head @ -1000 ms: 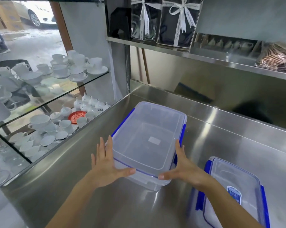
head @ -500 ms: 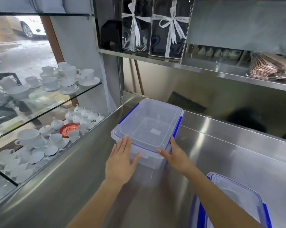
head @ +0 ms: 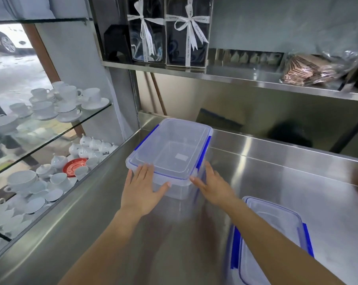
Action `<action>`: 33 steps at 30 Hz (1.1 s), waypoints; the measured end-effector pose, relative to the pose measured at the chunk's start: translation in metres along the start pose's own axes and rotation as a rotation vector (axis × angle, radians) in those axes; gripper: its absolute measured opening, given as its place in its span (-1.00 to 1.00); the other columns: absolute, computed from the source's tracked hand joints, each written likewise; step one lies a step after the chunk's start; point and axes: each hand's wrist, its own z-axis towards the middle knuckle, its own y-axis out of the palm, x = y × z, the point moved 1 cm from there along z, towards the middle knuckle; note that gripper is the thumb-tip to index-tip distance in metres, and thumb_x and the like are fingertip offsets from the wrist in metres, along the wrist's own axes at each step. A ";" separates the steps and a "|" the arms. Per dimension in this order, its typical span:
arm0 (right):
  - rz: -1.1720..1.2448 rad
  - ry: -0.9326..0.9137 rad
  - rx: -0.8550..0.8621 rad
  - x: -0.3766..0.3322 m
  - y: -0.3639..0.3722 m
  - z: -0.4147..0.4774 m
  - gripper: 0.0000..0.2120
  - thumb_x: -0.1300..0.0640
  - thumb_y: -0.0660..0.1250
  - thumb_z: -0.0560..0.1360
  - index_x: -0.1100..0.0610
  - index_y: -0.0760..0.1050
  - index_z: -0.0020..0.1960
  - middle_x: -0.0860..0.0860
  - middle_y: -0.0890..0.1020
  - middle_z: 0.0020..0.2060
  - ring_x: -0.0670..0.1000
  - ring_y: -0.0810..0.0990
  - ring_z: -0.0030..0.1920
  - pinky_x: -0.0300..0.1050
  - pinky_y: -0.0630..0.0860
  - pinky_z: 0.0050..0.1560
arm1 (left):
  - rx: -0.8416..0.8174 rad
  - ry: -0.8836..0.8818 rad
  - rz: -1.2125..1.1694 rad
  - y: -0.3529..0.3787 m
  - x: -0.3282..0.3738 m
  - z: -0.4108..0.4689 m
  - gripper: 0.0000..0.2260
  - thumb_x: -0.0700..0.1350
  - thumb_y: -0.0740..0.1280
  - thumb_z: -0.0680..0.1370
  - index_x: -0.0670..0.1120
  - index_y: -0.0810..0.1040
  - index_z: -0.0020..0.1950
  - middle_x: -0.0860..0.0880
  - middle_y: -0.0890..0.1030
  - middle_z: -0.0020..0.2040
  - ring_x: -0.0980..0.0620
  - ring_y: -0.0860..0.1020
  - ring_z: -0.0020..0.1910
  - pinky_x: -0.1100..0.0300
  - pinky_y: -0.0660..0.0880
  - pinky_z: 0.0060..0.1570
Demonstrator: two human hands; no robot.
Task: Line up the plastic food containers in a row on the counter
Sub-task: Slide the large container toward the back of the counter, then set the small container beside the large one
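Note:
A clear plastic food container (head: 169,149) with a lid and blue side clips stands on the steel counter (head: 266,173), near its back left corner. My left hand (head: 142,189) lies flat against its near left corner, fingers on the lid rim and thumb along the front wall. My right hand (head: 212,185) touches its near right corner with straight fingers. Neither hand closes around it. A second clear container (head: 276,227) with blue clips sits at the near right, partly hidden by my right forearm.
Glass shelves (head: 50,128) at the left carry white cups, teapots and a red saucer (head: 74,164). A steel shelf (head: 235,79) above the counter's back holds ribboned gift boxes (head: 186,31) and a bag of brown packets (head: 309,70). A steel backsplash rises behind the counter.
The container has slid away from me toward the counter's back left. My hands went from clasping its sides to pressing flat on its near end.

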 end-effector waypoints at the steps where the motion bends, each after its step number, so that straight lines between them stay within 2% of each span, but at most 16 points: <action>1: -0.044 0.005 0.031 0.005 -0.006 -0.006 -0.30 -0.35 0.09 0.44 -0.10 -0.07 0.45 0.07 0.31 0.42 0.15 0.43 0.31 0.15 0.44 0.21 | 0.033 0.033 -0.006 0.000 0.009 -0.002 -0.30 0.30 0.09 0.48 -0.06 0.07 0.49 -0.05 0.13 0.54 0.03 0.01 0.52 0.01 -0.13 0.49; 5: -0.173 0.056 0.104 0.032 -0.035 -0.035 -0.26 -0.33 0.09 0.46 -0.04 -0.11 0.49 0.11 0.26 0.45 0.16 0.39 0.33 0.11 0.40 0.20 | 0.038 0.194 -0.093 0.011 0.065 -0.017 -0.32 0.29 0.14 0.47 -0.08 0.19 0.46 -0.08 0.24 0.50 -0.01 0.15 0.49 0.04 -0.03 0.48; 9: -0.208 0.120 0.208 0.063 -0.064 -0.077 -0.30 -0.27 0.12 0.48 0.02 -0.02 0.48 0.12 0.31 0.41 0.18 0.42 0.29 0.12 0.44 0.16 | -0.118 0.266 -0.228 0.031 0.126 -0.041 -0.27 0.37 0.06 0.43 -0.04 0.14 0.47 -0.06 0.24 0.50 -0.03 0.18 0.47 -0.01 0.11 0.47; 12: -0.216 0.197 0.295 0.090 -0.076 -0.110 -0.31 -0.25 0.17 0.47 0.04 0.04 0.47 0.14 0.34 0.39 0.20 0.41 0.29 0.13 0.42 0.20 | -0.375 0.194 -0.365 0.048 0.157 -0.061 -0.19 0.35 0.19 0.41 0.02 -0.06 0.51 -0.06 0.04 0.56 -0.02 0.05 0.51 -0.04 0.06 0.46; 15: -0.119 0.376 0.245 0.119 -0.078 -0.137 -0.19 -0.28 0.23 0.42 0.04 -0.03 0.48 0.18 0.19 0.47 0.23 0.29 0.39 0.19 0.33 0.32 | -0.746 0.040 -0.483 0.056 0.173 -0.076 0.04 0.28 0.40 0.31 0.06 -0.29 0.48 -0.03 -0.16 0.56 -0.04 -0.04 0.52 -0.08 0.08 0.44; 17: 0.049 0.486 0.161 0.136 -0.078 -0.151 -0.14 -0.26 0.33 0.36 0.04 0.00 0.46 0.20 0.22 0.44 0.24 0.37 0.33 0.17 0.40 0.27 | -0.916 -0.039 -0.562 0.060 0.175 -0.082 0.16 0.16 0.50 0.28 0.04 -0.40 0.44 0.02 -0.14 0.55 0.00 0.04 0.50 0.03 0.16 0.39; 18: 0.123 0.508 0.116 0.142 -0.077 -0.157 -0.16 -0.23 0.37 0.34 0.04 0.05 0.44 0.20 0.29 0.39 0.22 0.43 0.27 0.15 0.44 0.24 | -0.956 -0.058 -0.587 0.063 0.174 -0.083 0.19 0.10 0.53 0.28 0.01 -0.43 0.44 0.04 -0.06 0.55 0.01 0.12 0.48 0.11 0.22 0.32; 20: 0.228 0.488 0.048 0.148 -0.074 -0.167 -0.28 -0.16 0.41 0.35 0.02 0.17 0.37 0.13 0.46 0.29 0.12 0.50 0.15 0.09 0.51 0.15 | -0.967 -0.071 -0.607 0.066 0.172 -0.083 0.17 0.02 0.55 0.29 -0.04 -0.38 0.46 0.06 0.25 0.43 0.02 0.34 0.34 0.22 0.34 0.14; 21: 0.264 0.474 0.035 0.149 -0.072 -0.169 -0.34 -0.13 0.41 0.36 0.00 0.21 0.35 0.09 0.50 0.25 0.09 0.51 0.12 0.07 0.53 0.12 | -0.946 -0.064 -0.614 0.066 0.172 -0.083 0.12 0.01 0.55 0.29 -0.07 -0.29 0.47 0.11 0.39 0.27 0.06 0.44 0.20 0.26 0.41 0.01; 23: 0.299 0.480 0.038 0.151 -0.069 -0.168 -0.38 -0.10 0.40 0.39 0.00 0.24 0.35 0.08 0.53 0.23 0.12 0.52 0.15 0.13 0.54 0.13 | -0.885 -0.028 -0.621 0.066 0.171 -0.082 -0.03 0.00 0.56 0.28 -0.07 -0.09 0.41 0.21 0.43 0.00 0.22 0.49 -0.06 0.34 0.42 -0.24; 24: 0.305 0.494 0.047 0.150 -0.069 -0.166 -0.39 -0.09 0.38 0.40 0.02 0.24 0.35 0.10 0.53 0.22 0.15 0.53 0.16 0.17 0.55 0.12 | -0.851 -0.028 -0.633 0.065 0.171 -0.082 -0.08 0.01 0.56 0.28 -0.06 -0.04 0.37 0.20 0.43 -0.04 0.25 0.47 -0.11 0.34 0.41 -0.27; 25: 0.314 0.499 0.063 0.150 -0.069 -0.163 -0.41 -0.08 0.37 0.41 0.05 0.24 0.34 0.11 0.53 0.20 0.17 0.53 0.15 0.19 0.55 0.11 | -0.809 -0.043 -0.654 0.064 0.171 -0.083 -0.12 0.02 0.55 0.29 -0.05 0.00 0.35 0.17 0.46 -0.03 0.23 0.49 -0.11 0.30 0.43 -0.25; 27: 0.354 0.467 0.123 0.148 -0.068 -0.155 -0.46 -0.04 0.37 0.43 0.08 0.27 0.32 0.13 0.54 0.20 0.18 0.54 0.15 0.19 0.53 0.15 | -0.675 -0.056 -0.664 0.062 0.172 -0.084 -0.17 0.06 0.52 0.31 -0.04 0.04 0.35 0.02 0.49 0.14 0.07 0.51 -0.04 0.17 0.45 -0.09; 29: 0.374 0.429 0.179 0.145 -0.068 -0.149 -0.46 -0.03 0.36 0.43 0.09 0.27 0.32 0.13 0.54 0.21 0.17 0.53 0.16 0.18 0.49 0.20 | -0.509 0.024 -0.591 0.058 0.174 -0.085 -0.24 0.11 0.47 0.35 -0.02 0.08 0.36 -0.06 0.35 0.33 0.05 0.42 0.06 0.15 0.38 0.01; 31: 0.368 0.373 0.187 0.142 -0.069 -0.145 -0.35 -0.09 0.39 0.40 0.06 0.19 0.37 0.11 0.49 0.25 0.15 0.50 0.20 0.17 0.47 0.23 | -0.426 0.176 -0.543 0.054 0.174 -0.086 -0.21 0.17 0.44 0.35 0.03 0.06 0.41 -0.02 0.19 0.44 0.12 0.30 0.21 0.18 0.30 0.15; 33: 0.327 0.303 0.053 0.141 -0.069 -0.146 -0.08 -0.11 0.49 0.28 -0.03 0.02 0.45 0.11 0.29 0.38 0.11 0.36 0.33 0.12 0.40 0.32 | -0.505 0.322 -0.476 0.052 0.170 -0.085 -0.04 0.23 0.45 0.30 0.07 -0.09 0.49 0.06 -0.05 0.54 0.14 0.04 0.45 0.13 0.10 0.39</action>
